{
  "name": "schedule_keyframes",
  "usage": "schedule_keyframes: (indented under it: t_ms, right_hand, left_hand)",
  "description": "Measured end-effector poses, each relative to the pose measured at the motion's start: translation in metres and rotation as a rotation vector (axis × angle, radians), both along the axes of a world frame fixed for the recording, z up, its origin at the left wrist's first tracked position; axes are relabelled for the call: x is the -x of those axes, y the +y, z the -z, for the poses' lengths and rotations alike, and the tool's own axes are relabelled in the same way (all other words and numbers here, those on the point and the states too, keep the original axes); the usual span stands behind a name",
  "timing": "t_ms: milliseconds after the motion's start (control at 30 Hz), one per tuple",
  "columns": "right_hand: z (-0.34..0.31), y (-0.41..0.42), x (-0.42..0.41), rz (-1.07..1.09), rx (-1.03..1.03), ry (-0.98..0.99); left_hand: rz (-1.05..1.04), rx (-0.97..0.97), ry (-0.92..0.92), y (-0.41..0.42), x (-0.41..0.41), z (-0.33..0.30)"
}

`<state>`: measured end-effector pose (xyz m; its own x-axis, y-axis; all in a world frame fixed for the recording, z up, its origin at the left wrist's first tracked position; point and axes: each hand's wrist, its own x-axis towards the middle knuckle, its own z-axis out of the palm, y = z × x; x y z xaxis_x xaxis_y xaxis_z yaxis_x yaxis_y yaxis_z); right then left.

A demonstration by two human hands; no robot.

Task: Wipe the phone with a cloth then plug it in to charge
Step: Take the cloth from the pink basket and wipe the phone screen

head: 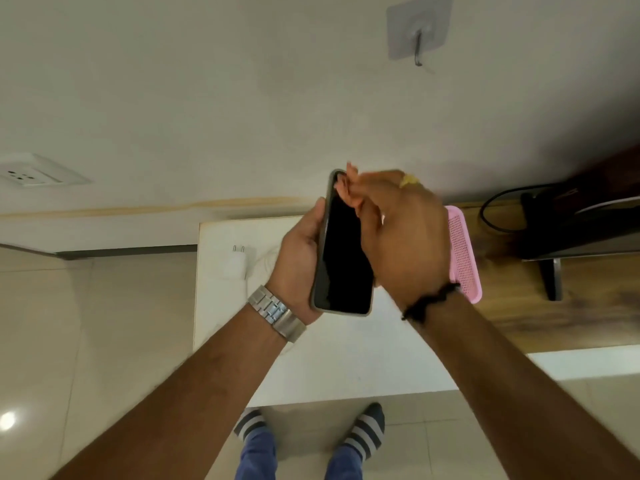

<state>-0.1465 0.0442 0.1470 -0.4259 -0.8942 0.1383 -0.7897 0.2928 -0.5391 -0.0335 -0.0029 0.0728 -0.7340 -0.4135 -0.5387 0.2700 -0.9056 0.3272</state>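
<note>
Nearest the camera, two feet in striped socks (363,434) stand on a pale tiled floor (69,341), just below the front edge of a white table (346,358).

Both forearms reach forward over that table. The left wrist carries a metal watch (277,313); the right wrist carries a black band (429,301).

The left hand (298,268) is closed around the phone (346,251), gripping it along its left edge and back, with the lower corner seated in the palm. The phone is held above the table, clear of the surface, roughly upright with its dark screen facing the camera and to the right.

The right hand (405,237) is curled, its fingers (349,194) bunched against the upper right part of the screen. The hand is motion-blurred, and a cloth within it cannot be made out. A yellowish item (410,180) shows at the top of this hand; what it is cannot be told.

On the table to the left of the phone lies a white charger plug (237,263), pins pointing away, with a faint white cable (266,258) beside it. To the right, partly behind the right hand, sits a pink perforated tray (464,254) on a wooden surface (554,313), with a black stand and a black cord (491,216) further right.

On the far wall are a white socket (33,173) at left and an adhesive hook (417,32) at top
</note>
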Motion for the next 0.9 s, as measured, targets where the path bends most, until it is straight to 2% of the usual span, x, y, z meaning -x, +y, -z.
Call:
schedule_keyframes:
  t_ms: [67, 133, 200, 233, 367, 400, 533, 567, 700, 800, 900]
  right_hand:
    - [-0.003, -0.016, -0.01, -0.033, -0.01, 0.001]
    - [-0.001, 0.0, -0.039, -0.191, -0.089, 0.014]
    - [0.001, 0.029, -0.048, -0.3, -0.085, 0.018]
    - [0.002, 0.035, -0.04, -0.301, -0.068, 0.014]
    - [0.007, 0.005, -0.006, -0.042, -0.026, -0.023]
    - [0.009, 0.002, -0.014, -0.062, -0.049, -0.002]
    - [0.02, 0.048, -0.041, -0.384, -0.151, 0.091]
    - [0.022, 0.054, -0.033, -0.391, -0.148, 0.097]
    - [0.022, 0.023, -0.012, -0.109, -0.023, 0.039]
    - [0.025, 0.033, -0.039, -0.259, -0.123, 0.083]
    - [0.028, 0.064, -0.047, -0.392, -0.114, 0.066]
  left_hand:
    - [-0.009, -0.012, 0.014, 0.004, 0.004, 0.003]
    - [-0.072, -0.007, 0.072, -0.003, -0.003, 0.004]
    - [-0.069, 0.043, 0.014, -0.012, -0.012, 0.003]
    - [-0.047, 0.043, 0.006, -0.014, -0.014, 0.005]
    - [-0.032, 0.02, -0.027, -0.007, -0.006, 0.007]
    - [-0.055, 0.013, -0.044, -0.008, -0.004, 0.006]
    - [-0.103, 0.086, -0.072, -0.024, -0.013, 0.007]
    - [-0.084, 0.082, -0.077, -0.023, -0.013, 0.008]
    - [-0.032, 0.008, -0.069, -0.011, -0.002, 0.012]
    - [-0.047, 0.082, -0.068, -0.017, -0.004, 0.009]
    - [-0.037, 0.111, -0.084, -0.02, -0.009, 0.011]
